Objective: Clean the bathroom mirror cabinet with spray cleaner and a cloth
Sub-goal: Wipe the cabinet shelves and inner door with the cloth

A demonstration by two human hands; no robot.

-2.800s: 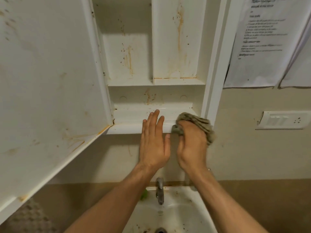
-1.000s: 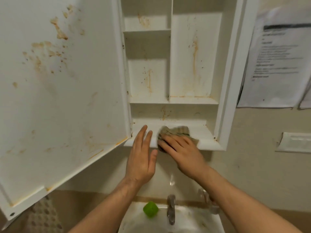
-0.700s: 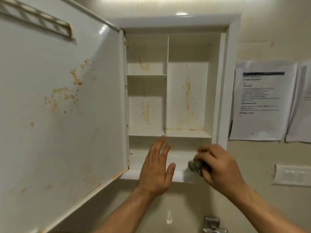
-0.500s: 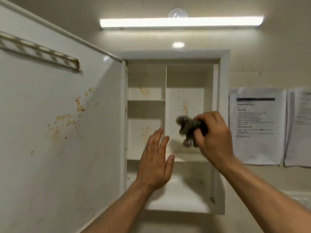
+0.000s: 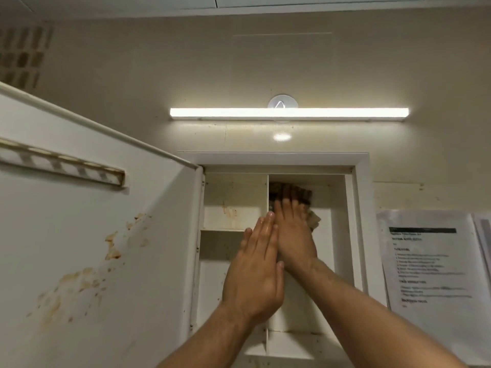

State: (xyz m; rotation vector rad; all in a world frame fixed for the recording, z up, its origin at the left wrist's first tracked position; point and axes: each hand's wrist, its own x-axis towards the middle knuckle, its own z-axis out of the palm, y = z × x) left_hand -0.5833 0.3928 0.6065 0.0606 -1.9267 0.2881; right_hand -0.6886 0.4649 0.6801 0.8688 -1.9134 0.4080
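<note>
1. Nearest the camera, the left hand (image 5: 253, 272) was raised flat with its back to the viewer. Its fingers were straight and pressed together and it held nothing. It stood in front of the vertical divider (image 5: 267, 192), but whether it touched the divider could not be told.
2. Just beyond it, and partly overlapped by its fingertips, the right hand (image 5: 293, 235) reached up into the right compartment. Its fingers were stretched out and slightly blurred, and they pressed on the cloth rather than curling round it.
3. The cloth (image 5: 305, 195), a brownish-grey rag, sat high in the right compartment. It lay just under the compartment's top, beside the divider, and was spread beneath the right fingertips. One corner stuck out to the right of that hand.
4. The cabinet (image 5: 358, 221) was white and set on the wall. Its door (image 5: 93, 248) was swung open to the left.
5. The door's inner face carried orange-brown stains across its middle and lower part. A striped rail (image 5: 61, 166) ran near its top.
6. In the left compartment a small shelf (image 5: 223, 230) crossed at about the height of the left fingertips. There were rusty marks on the back wall above it.
7. Printed papers (image 5: 430, 261) hung on the beige wall to the right of the cabinet.
8. Above the cabinet a long light bar (image 5: 289, 112) was lit.
9. Farthest off, a vent grille (image 5: 21, 57) showed at the upper left, below the ceiling.
</note>
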